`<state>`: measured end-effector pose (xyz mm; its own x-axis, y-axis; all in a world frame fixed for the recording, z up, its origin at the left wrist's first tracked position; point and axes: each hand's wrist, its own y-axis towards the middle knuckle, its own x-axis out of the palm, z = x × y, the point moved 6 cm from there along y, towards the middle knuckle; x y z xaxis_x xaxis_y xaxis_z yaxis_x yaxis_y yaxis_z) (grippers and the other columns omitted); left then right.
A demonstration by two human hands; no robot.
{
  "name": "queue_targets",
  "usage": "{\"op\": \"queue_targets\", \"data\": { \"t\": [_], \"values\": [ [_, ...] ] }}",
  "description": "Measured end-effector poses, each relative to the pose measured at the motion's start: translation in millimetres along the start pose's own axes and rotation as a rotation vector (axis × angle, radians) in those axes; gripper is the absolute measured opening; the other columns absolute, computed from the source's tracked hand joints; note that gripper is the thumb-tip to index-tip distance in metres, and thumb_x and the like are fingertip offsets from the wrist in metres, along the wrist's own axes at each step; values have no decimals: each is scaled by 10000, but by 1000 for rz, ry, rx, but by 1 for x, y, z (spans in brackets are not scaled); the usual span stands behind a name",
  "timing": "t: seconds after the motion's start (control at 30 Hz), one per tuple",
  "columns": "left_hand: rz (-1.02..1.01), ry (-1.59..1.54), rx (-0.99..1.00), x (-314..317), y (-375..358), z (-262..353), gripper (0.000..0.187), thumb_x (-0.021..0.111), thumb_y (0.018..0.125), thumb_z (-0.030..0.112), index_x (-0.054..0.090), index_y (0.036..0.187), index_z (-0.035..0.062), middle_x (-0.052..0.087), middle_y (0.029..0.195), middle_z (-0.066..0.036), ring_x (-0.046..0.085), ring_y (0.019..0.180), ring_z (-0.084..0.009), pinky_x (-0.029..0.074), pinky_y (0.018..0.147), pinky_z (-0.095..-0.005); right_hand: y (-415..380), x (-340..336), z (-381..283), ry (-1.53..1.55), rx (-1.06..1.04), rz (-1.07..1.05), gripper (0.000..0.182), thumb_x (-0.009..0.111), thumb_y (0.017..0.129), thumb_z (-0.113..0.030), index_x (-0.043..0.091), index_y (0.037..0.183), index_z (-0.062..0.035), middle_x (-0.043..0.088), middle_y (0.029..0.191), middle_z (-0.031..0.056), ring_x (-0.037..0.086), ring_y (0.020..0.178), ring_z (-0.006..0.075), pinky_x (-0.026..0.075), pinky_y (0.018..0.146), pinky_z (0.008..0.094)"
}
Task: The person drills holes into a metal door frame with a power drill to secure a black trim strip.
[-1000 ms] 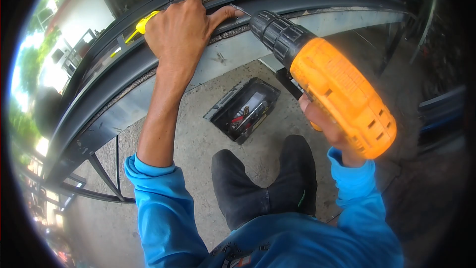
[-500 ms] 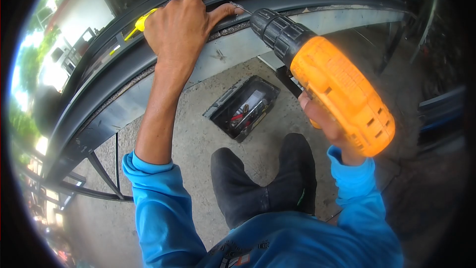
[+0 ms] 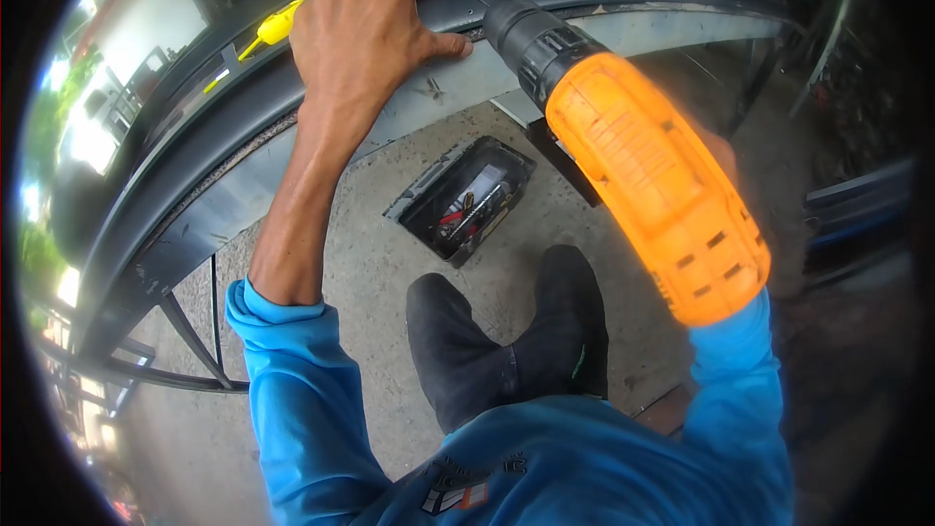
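One cordless drill (image 3: 643,185), its body ribbed orange plastic and its chuck knurled black, sits at about two o'clock in the view, nose aimed toward twelve o'clock. Its thin bit meets the dark metal frame (image 3: 545,2) just beside the thumb of the left hand (image 3: 365,34). The right hand (image 3: 726,161) is almost wholly hidden behind the drill body; it appears wrapped on the grip, though how the fingers lie cannot be told. The left hand rests on the frame at eleven o'clock, fingers curled together over the top edge and thumb stretched along the face toward the bit.

To drill well here, I judge the bit should stay square to the metal, with steady pressure and the bracing thumb kept clear of the tip.

The frame is smooth, painted, long and channel-shaped, with a paler grey panel (image 3: 643,34) beneath it. A yellow-handled tool (image 3: 273,27) lies on the frame at eleven o'clock. Below, at six o'clock, an open black case (image 3: 467,200) of small tools sits on rough concrete floor (image 3: 370,282), near dark shoes (image 3: 506,341).
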<state>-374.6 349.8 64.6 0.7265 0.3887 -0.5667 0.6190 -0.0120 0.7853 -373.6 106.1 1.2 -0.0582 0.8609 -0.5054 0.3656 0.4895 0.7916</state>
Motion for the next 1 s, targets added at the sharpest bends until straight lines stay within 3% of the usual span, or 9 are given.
{"op": "queue_targets", "data": {
  "t": [0.3, 0.37, 0.43, 0.6, 0.67, 0.7, 0.77, 0.87, 1.0],
  "values": [
    [-70, -5, -51, 9, 2, -5, 741, 840, 503, 706, 640, 866, 92, 630, 588, -51, 634, 513, -187, 486, 511, -312, 15, -11, -8, 76, 30, -107, 595, 777, 793, -182, 579, 1330, -21, 705, 1141, 165, 718, 994, 244, 551, 837, 320],
    [-76, -14, -57, 5, 1, -2, 698, 853, 512, 672, 638, 844, 97, 637, 597, -54, 639, 526, -194, 492, 518, -319, 13, -8, -2, 114, -122, -45, 600, 783, 785, -167, 580, 1328, -15, 710, 1128, 164, 715, 996, 223, 549, 841, 311],
    [-58, -17, -55, 3, 3, -3, 684, 859, 515, 655, 638, 837, 93, 643, 605, -61, 649, 537, -209, 498, 527, -329, 12, -6, 1, 217, 80, 44, 606, 787, 776, -145, 581, 1331, -13, 712, 1117, 166, 712, 1012, 227, 549, 837, 306],
    [3, 8, -3, -18, 7, 5, 659, 867, 525, 621, 633, 816, 79, 658, 631, -85, 674, 575, -248, 516, 554, -359, 14, 2, -24, -150, -54, 35, 649, 826, 747, -144, 582, 1340, -40, 698, 1156, 181, 718, 995, 286, 572, 824, 331],
    [-673, -25, -199, -22, 9, 5, 583, 813, 748, 420, 593, 1126, 34, 702, 1047, -90, 639, 1011, -248, 474, 775, -326, 7, 2, -18, -118, -66, 24, 655, 827, 749, -158, 580, 1345, -47, 699, 1154, 181, 718, 995, 289, 573, 823, 333],
    [-663, -23, -207, -7, 4, 1, 583, 813, 748, 420, 593, 1126, 34, 702, 1047, -90, 639, 1011, -248, 474, 775, -326, 9, 2, -16, -89, -94, 25, 661, 828, 751, -172, 577, 1351, -53, 699, 1152, 180, 717, 994, 292, 574, 822, 335],
    [-7, -5, -11, -7, 1, 4, 641, 865, 544, 604, 624, 808, 72, 665, 645, -97, 685, 604, -268, 522, 563, -371, 15, -2, -19, -66, -26, 8, 667, 827, 757, -190, 571, 1356, -49, 700, 1150, 176, 713, 1015, 279, 565, 833, 327],
    [21, 7, 33, 0, 0, 1, 634, 863, 549, 606, 623, 803, 77, 664, 642, -94, 679, 592, -255, 521, 560, -363, 16, -6, -16, 193, 97, -5, 656, 814, 762, -174, 568, 1354, -39, 699, 1150, 177, 700, 1056, 256, 542, 857, 319],
    [-18, -22, -3, 3, 3, -3, 650, 871, 529, 612, 629, 809, 78, 658, 626, -90, 667, 563, -245, 516, 551, -352, 15, -3, -5, 2, -40, 2, 645, 805, 774, -178, 566, 1356, -34, 695, 1163, 175, 692, 1073, 253, 539, 884, 340]
  ]
}}
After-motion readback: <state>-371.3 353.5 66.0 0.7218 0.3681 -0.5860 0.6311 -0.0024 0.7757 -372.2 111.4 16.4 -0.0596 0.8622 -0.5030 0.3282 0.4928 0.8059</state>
